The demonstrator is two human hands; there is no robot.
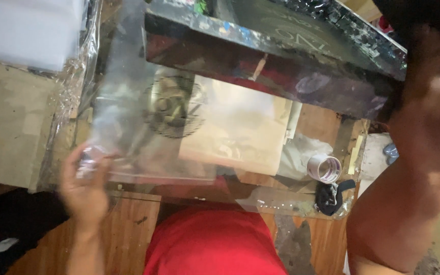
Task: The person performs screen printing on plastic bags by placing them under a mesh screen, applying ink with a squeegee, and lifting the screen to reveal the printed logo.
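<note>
Clear plastic, thin and glossy, makes up the bag (143, 117) that the left hand (85, 186) pinches shut at its lower-left corner; it looks light, limp and slippery, likely to sag or slide unless held by an edge or corner. The bag spreads up and to the right from that hand, over a tan sheet (235, 127) with a dark round print beside it. Above the bag, a dark paint-spattered canvas (281, 51) tilts across the worktop (133, 224); the right hand (426, 117) grips its right end, fingers closed round the edge. This canvas seems stiff and heavier. A roll of tape (325, 168) lies right of the bag, below the canvas.
</note>
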